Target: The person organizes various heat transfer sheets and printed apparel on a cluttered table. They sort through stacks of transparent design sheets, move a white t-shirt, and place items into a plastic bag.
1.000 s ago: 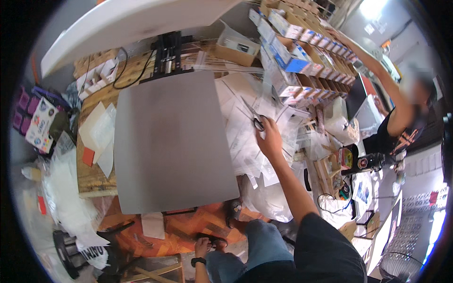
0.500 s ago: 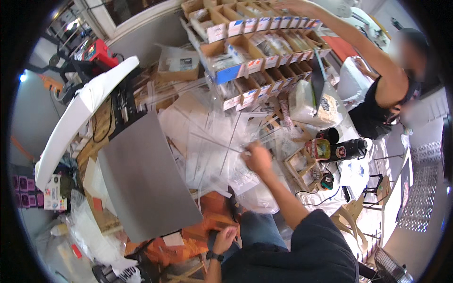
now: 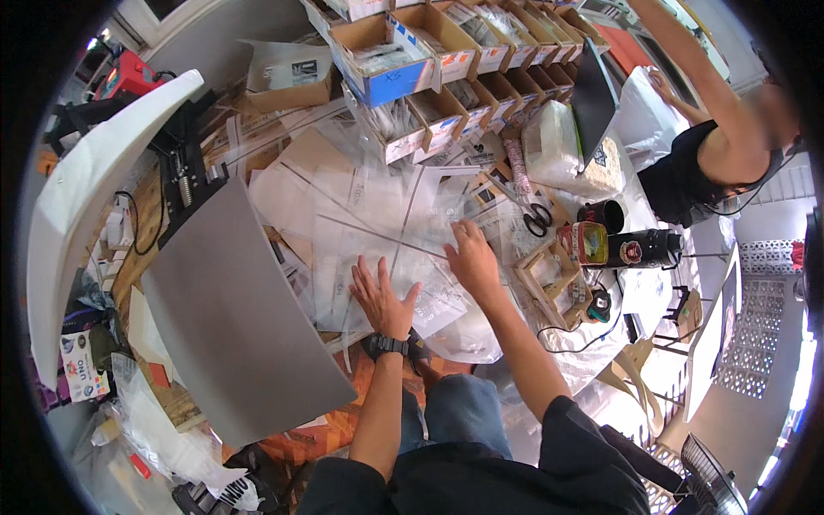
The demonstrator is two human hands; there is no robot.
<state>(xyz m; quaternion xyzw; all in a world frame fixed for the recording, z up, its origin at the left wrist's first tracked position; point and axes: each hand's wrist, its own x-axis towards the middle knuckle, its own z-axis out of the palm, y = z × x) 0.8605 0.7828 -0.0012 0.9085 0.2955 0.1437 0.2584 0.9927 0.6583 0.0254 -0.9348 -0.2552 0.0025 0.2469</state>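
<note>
Translucent plastic sheets (image 3: 360, 223), crossed by long dark lines, lie loosely piled in front of me on the worktable. My left hand (image 3: 380, 299) has its fingers spread flat on their near part. To its right, my right hand (image 3: 470, 262) rests at the pile with fingers apart and slightly bent, holding nothing visible. Black-handled scissors (image 3: 537, 221) lie beyond it to the right. Left of both hands is the grey padded platen (image 3: 236, 309) of a press, with its white upper plate (image 3: 64, 249) raised at the far left.
Stacked cardboard bins (image 3: 463, 107) stand at the back. A co-worker in a dark sleeveless top (image 3: 678, 180) reaches over the right end. A black bottle (image 3: 644, 250), cup (image 3: 601, 215) and wooden tray (image 3: 549, 287) sit at my right; a fan (image 3: 712, 472) stands lower right.
My right hand has let go of the scissors, now lying farther right. My left hand has come up from my lap onto the sheets. The view has swung toward the sheets and bins.
</note>
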